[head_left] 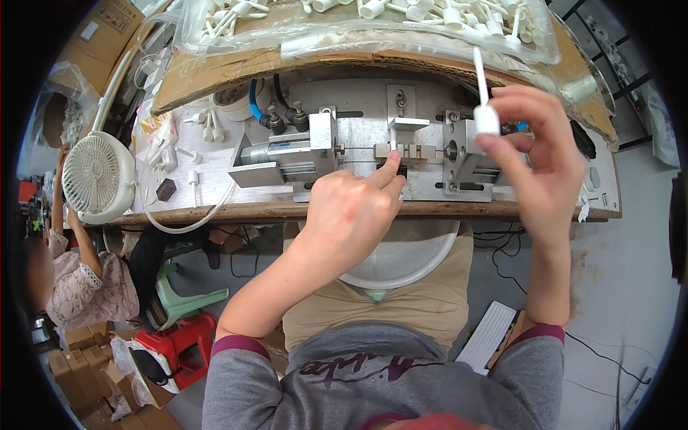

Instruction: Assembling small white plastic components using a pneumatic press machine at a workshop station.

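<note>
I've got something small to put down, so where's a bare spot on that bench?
A small patch of bench between the metal bracket and the loose white pieces. It's crowded mid-bench, where the left hand meets the metal fixture.

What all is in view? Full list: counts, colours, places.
Held plastic part: 1, white, in the right hand
Fixture: 1, metallic, mid-bench
End assemblies: 2, silver, flanking the fixture; right one partly hidden
Bagged parts: many, white, rear
Loose parts: several, white, bench left
Block: 1, dark brown, bench left
Fan: 1, white, left
Basket: 1, white, on the lap
Stool: 1, green, left
Boxes: several, brown, lower left
Panel: 1, white, floor right
Co-worker: 1, pale patterned top, left
Left hand: 1, bare, index finger at the fixture
Right hand: 1, bare, right of the fixture
</note>
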`<state>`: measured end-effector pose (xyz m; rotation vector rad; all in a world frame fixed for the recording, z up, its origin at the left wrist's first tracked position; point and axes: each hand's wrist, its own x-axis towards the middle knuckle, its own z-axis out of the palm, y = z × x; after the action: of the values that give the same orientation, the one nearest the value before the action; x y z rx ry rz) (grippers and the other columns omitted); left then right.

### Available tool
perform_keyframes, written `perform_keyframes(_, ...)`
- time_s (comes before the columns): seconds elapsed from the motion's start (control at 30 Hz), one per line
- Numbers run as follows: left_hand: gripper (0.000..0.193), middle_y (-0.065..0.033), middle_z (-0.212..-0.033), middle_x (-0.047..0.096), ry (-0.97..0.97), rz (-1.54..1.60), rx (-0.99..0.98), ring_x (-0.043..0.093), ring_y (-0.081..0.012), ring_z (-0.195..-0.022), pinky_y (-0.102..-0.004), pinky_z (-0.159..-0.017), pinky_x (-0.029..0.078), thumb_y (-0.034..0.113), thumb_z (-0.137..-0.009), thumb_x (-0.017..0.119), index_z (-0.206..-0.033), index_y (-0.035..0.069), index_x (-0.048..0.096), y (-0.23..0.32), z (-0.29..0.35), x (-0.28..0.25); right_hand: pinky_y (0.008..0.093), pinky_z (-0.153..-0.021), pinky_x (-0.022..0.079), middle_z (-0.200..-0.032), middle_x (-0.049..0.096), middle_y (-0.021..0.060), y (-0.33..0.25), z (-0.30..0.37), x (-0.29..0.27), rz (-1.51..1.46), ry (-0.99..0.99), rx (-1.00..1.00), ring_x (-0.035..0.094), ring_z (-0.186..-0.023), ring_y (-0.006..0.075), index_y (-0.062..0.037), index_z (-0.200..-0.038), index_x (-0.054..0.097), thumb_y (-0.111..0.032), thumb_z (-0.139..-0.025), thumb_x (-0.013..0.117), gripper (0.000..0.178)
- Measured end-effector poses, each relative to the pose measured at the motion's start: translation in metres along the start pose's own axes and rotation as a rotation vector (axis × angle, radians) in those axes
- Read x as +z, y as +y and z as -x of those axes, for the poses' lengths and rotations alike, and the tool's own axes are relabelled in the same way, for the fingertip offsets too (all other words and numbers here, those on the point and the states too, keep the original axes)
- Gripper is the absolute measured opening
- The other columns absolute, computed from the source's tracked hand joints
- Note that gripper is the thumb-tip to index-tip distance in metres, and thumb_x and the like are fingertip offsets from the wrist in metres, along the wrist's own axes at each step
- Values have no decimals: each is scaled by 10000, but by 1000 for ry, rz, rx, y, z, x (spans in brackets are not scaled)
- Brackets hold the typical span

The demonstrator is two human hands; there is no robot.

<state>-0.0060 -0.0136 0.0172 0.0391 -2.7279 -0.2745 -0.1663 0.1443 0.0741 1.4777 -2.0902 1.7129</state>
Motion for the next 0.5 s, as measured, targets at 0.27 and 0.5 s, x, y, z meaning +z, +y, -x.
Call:
perform_keyframes(0.27, 186, -22, -847, 750, 529, 155, 258, 665, -97, -718, -251, -624, 527, 126, -849, 760, -1022, 59, 759, -46, -85, -60, 309, -711, 543, -1320, 629, 188, 1, 62, 29, 517, -274, -229, 686, -805, 255, -4, -1040, 623, -5, -740, 762, 331)
perform_keyframes(0.5, 371, -212, -1228, 668, 47, 153, -55, 633, -316, -1152, -416, -1007, 483, 45, -876, 644, -1244, 10, 664, -77, -185, -69, 288, -538, 480, -1297, 652, 158, 10, 64, 62, 677, -426, -265, 578, -543, 182, -23, -1001, 606, -49, -766, 728, 266)
